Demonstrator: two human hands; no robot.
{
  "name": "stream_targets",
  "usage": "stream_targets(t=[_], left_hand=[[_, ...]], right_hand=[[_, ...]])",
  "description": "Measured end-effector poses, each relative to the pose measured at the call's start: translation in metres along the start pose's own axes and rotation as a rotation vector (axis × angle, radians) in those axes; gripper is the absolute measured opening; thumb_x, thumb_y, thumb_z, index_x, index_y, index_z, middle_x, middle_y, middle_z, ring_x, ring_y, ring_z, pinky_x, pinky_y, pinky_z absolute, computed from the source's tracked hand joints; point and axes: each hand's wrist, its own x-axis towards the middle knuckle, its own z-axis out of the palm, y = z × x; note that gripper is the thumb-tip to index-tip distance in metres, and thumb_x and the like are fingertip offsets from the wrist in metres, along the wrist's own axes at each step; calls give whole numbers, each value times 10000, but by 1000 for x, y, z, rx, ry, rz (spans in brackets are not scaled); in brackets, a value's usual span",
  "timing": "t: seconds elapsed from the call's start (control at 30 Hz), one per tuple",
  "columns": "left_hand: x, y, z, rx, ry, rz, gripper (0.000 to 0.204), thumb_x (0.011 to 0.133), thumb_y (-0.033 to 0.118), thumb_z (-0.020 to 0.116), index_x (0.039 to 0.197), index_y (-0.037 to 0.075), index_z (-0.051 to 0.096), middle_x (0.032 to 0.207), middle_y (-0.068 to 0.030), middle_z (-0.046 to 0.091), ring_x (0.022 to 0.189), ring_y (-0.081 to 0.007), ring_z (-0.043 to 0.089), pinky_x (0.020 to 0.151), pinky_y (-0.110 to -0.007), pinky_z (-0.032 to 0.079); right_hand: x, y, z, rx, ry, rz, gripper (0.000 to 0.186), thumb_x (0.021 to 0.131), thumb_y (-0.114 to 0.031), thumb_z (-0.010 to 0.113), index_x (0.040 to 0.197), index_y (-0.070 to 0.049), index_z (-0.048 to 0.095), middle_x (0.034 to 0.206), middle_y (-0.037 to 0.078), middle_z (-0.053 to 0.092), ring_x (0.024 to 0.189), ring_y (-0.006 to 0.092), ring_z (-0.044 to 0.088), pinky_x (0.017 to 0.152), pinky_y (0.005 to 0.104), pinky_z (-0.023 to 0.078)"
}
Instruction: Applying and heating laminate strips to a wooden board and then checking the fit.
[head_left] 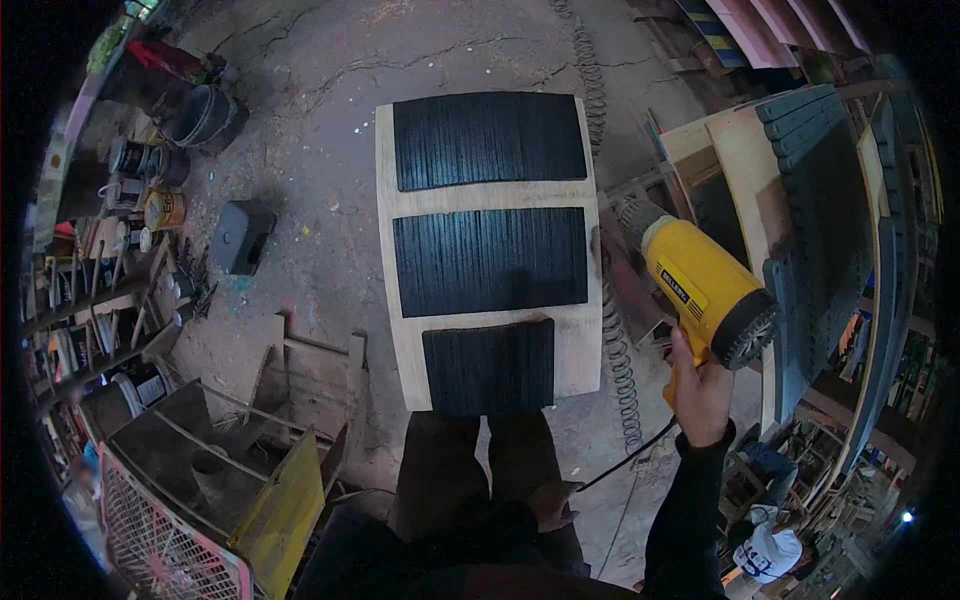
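Right hand — curled round heat gun

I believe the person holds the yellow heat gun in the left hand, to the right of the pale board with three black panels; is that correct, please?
The hand is wrong: the head view shows the yellow heat gun in the right hand, not the left hand. It is indeed to the right of the pale board with three black panels.

The heat gun is yellow, panels streaky black
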Motion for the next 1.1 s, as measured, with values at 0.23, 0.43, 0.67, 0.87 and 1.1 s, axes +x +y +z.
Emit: stream_targets(t=[0.23, 0.43, 0.67, 0.87, 1.1], left_hand=[[1, 2, 2, 115, -10, -78, 694, 834, 314, 682, 1426, 114, 380, 1373, -145, 505, 1298, -300, 461, 1128, -615, 178], [3, 3, 4, 109, 24, -44, 688, 827, 334, 684, 1405, 91, 399, 1306, -143, 535, 1262, -306, 485, 1132, -613, 171], [7, 5, -2, 167, -49, -71, 691, 824, 348, 686, 1382, 46, 413, 1255, -164, 549, 1216, -320, 514, 1133, -597, 203], [9, -1, 8, 156, 7, -84, 662, 813, 331, 695, 1356, 44, 447, 1144, -164, 594, 1123, -329, 563, 1102, -587, 256], [4, -2, 7, 87, 86, -33, 651, 806, 301, 705, 1342, 34, 450, 943, -136, 606, 986, -325, 596, 1085, -555, 277]], right_hand=[[7, -2, -3, 41, -5, -11, 264, 959, -122, 611, 1172, 14, 536, 937, 66, 607, 788, 129, 584, 705, 264, 473], [-14, -13, -23, 169, -46, 140, 232, 980, -194, 592, 1097, 3, 557, 854, 39, 594, 723, 107, 551, 642, 251, 428], [-34, -34, -30, 267, -7, 249, 232, 952, -127, 616, 1127, 2, 538, 875, 61, 604, 723, 121, 565, 655, 245, 454], [-34, -37, -22, 229, -116, 250, 253, 955, -109, 611, 1166, -4, 520, 838, 42, 558, 633, 109, 487, 553, 250, 402], [-29, -23, -5, 78, -139, 19, 241, 969, -137, 596, 1149, 3, 517, 941, 107, 610, 821, 169, 611, 740, 296, 513]])
